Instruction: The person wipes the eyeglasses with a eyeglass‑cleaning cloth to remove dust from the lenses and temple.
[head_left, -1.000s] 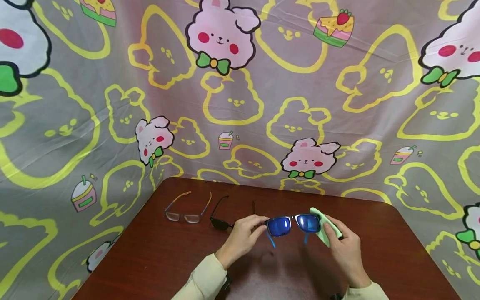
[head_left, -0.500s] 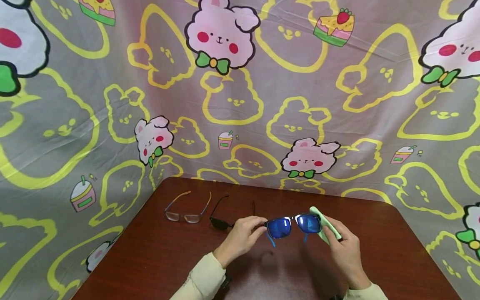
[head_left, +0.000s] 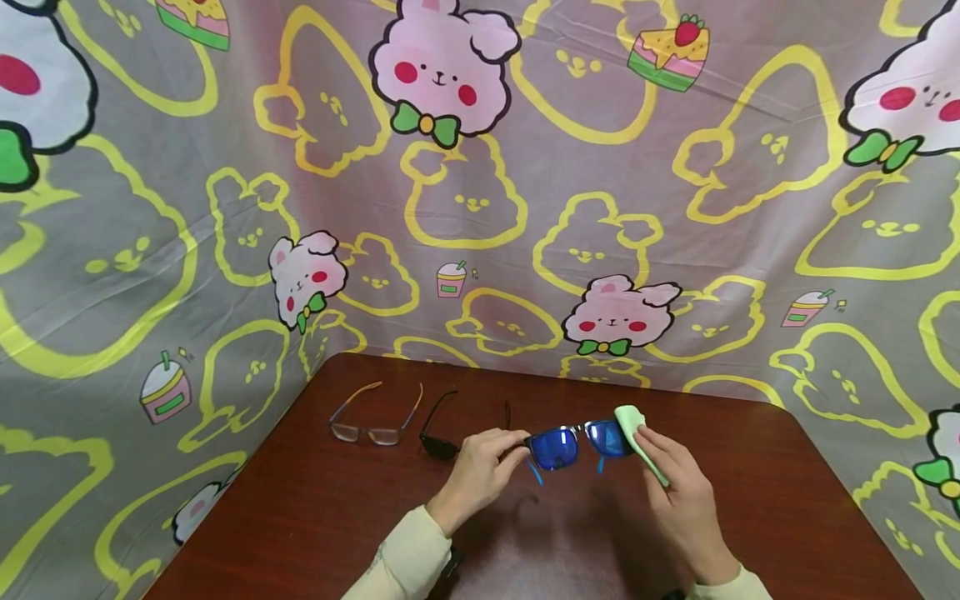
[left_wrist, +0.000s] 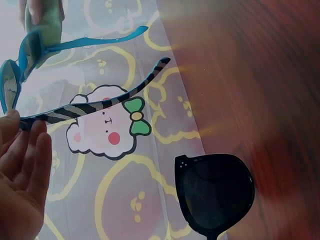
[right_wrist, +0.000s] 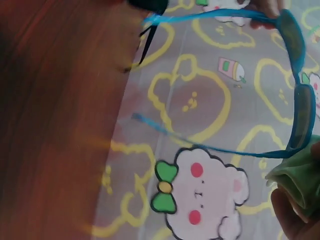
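Blue-lensed sunglasses (head_left: 553, 450) are held up above the table with both temples open. My left hand (head_left: 480, 475) pinches them at the hinge corner on the left, as the left wrist view also shows, where a striped temple (left_wrist: 85, 109) runs out from the fingers. With my right hand (head_left: 686, 504) I hold a folded pale green cloth (head_left: 632, 423) between thumb and fingers. The cloth covers the outer edge of the right lens (head_left: 606, 439). In the right wrist view the cloth (right_wrist: 300, 175) wraps the frame's corner by the blue temple (right_wrist: 220, 150).
On the brown table (head_left: 337, 517), black sunglasses (head_left: 438, 447) lie just beyond my left hand, which partly hides them. Farther left are clear eyeglasses (head_left: 384, 437) with orange-tipped temples. A patterned curtain (head_left: 480, 267) rises behind the table and along its sides.
My right hand and the cloth have moved slightly left and up, now overlapping the right lens's front. The sunglasses have shifted a little left; my left hand stays on their corner.
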